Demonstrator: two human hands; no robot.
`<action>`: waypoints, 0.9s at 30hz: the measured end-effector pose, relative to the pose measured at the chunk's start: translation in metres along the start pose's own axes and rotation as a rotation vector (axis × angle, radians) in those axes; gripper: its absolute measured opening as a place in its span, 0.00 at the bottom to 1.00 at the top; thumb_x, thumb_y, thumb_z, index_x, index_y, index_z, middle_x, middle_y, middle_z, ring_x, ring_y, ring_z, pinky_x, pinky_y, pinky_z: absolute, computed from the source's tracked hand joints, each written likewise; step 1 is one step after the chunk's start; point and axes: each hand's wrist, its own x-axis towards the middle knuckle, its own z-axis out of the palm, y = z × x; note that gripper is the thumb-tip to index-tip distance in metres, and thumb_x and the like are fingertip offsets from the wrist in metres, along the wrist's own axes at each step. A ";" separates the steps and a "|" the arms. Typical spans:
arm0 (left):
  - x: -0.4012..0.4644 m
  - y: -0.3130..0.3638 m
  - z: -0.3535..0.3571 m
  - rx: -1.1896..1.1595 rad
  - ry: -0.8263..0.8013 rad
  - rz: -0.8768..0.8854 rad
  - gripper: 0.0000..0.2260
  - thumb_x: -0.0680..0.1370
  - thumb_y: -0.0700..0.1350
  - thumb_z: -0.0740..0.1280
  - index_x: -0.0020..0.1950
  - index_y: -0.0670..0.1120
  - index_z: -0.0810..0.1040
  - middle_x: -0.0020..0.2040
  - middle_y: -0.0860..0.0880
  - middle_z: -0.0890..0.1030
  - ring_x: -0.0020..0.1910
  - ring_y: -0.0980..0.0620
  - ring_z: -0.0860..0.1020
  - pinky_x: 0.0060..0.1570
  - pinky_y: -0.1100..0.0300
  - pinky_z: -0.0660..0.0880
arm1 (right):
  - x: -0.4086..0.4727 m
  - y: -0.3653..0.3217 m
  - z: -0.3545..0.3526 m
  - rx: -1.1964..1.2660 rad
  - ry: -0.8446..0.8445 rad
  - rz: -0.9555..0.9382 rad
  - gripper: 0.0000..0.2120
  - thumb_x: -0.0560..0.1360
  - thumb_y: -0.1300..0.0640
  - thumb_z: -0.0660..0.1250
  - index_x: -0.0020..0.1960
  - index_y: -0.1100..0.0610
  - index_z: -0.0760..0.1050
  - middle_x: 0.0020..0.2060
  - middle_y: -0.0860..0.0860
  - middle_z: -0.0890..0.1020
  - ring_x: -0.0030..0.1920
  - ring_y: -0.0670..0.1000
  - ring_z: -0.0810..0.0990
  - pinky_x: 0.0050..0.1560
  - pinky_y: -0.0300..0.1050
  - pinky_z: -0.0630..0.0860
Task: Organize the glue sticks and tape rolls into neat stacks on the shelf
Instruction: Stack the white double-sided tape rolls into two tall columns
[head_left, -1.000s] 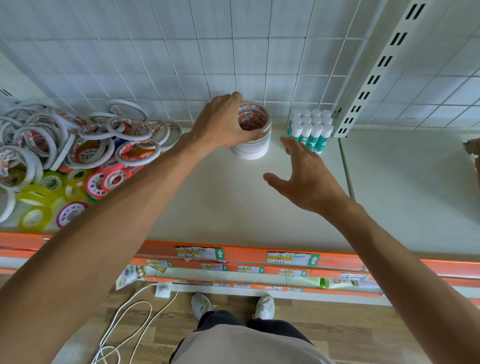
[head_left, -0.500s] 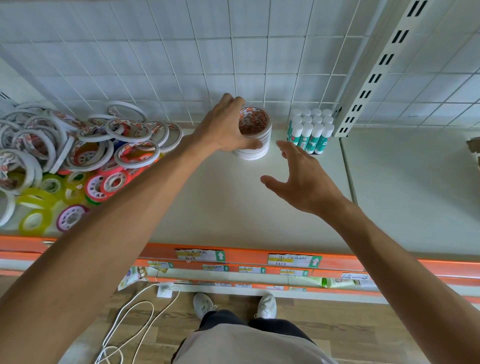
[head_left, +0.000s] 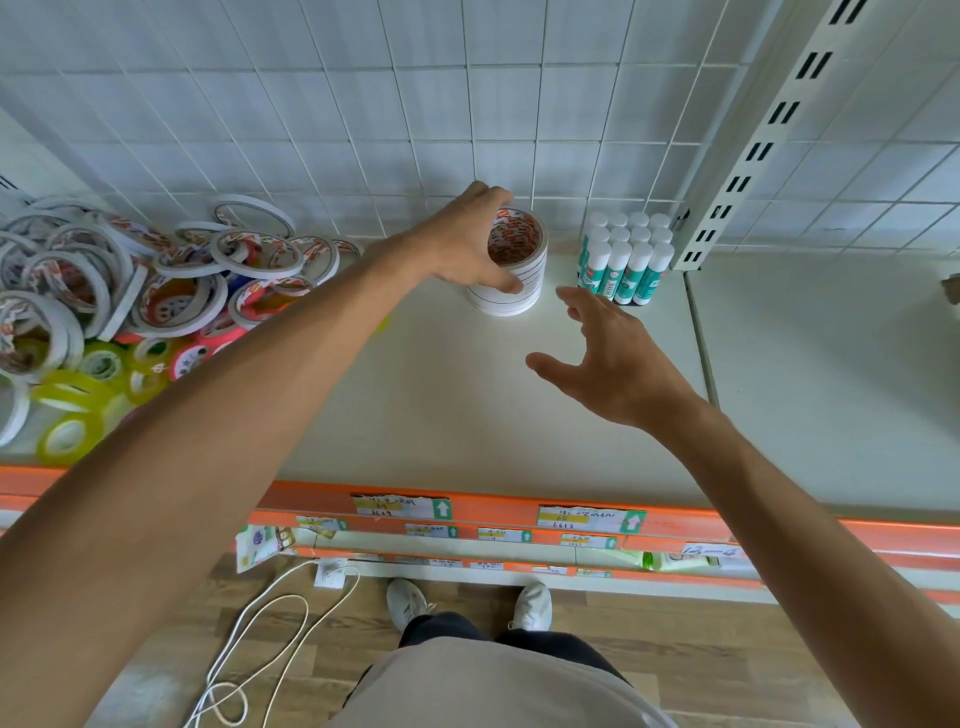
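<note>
White tape rolls make up the stack (head_left: 511, 270) that serves as the landmark: it stands on the shelf (head_left: 441, 395) at the back, against the tiled wall (head_left: 363, 114). Just right of the stack stand the glue sticks (head_left: 626, 257), upright in a tidy block. Well to the left of the stack lies the loose heap of tape rolls (head_left: 119, 301), white, yellow and pink, tumbled over one another.

On the stack's left side the left hand (head_left: 465, 244) grips it, fingers over the top rim and thumb on the front wall. In front of the stack and slightly right, the right hand (head_left: 610, 358) hovers with fingers spread, holding nothing.

Judging by this, the step is squaring up the stack. Next the hands likely go left to the heap for more rolls, setting each one flat and centred so the column does not lean.
</note>
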 end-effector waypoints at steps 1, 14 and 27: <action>0.000 0.000 0.000 0.004 0.004 0.003 0.47 0.66 0.54 0.81 0.77 0.43 0.61 0.71 0.45 0.66 0.69 0.47 0.68 0.68 0.57 0.66 | 0.000 0.001 0.000 0.002 -0.007 0.002 0.38 0.76 0.43 0.70 0.78 0.54 0.58 0.75 0.53 0.67 0.72 0.53 0.69 0.68 0.46 0.68; 0.003 0.003 -0.002 0.032 -0.050 -0.010 0.51 0.64 0.55 0.82 0.78 0.45 0.59 0.72 0.46 0.65 0.70 0.46 0.68 0.68 0.52 0.69 | 0.007 0.000 0.006 0.008 -0.008 0.022 0.37 0.76 0.42 0.70 0.78 0.53 0.58 0.74 0.53 0.68 0.72 0.53 0.69 0.68 0.47 0.69; 0.003 0.005 0.000 0.083 -0.049 -0.010 0.49 0.63 0.55 0.83 0.76 0.43 0.60 0.70 0.43 0.66 0.67 0.44 0.70 0.66 0.48 0.71 | 0.009 -0.002 0.010 -0.073 0.022 -0.017 0.38 0.77 0.44 0.69 0.79 0.55 0.56 0.76 0.53 0.65 0.72 0.54 0.68 0.68 0.48 0.68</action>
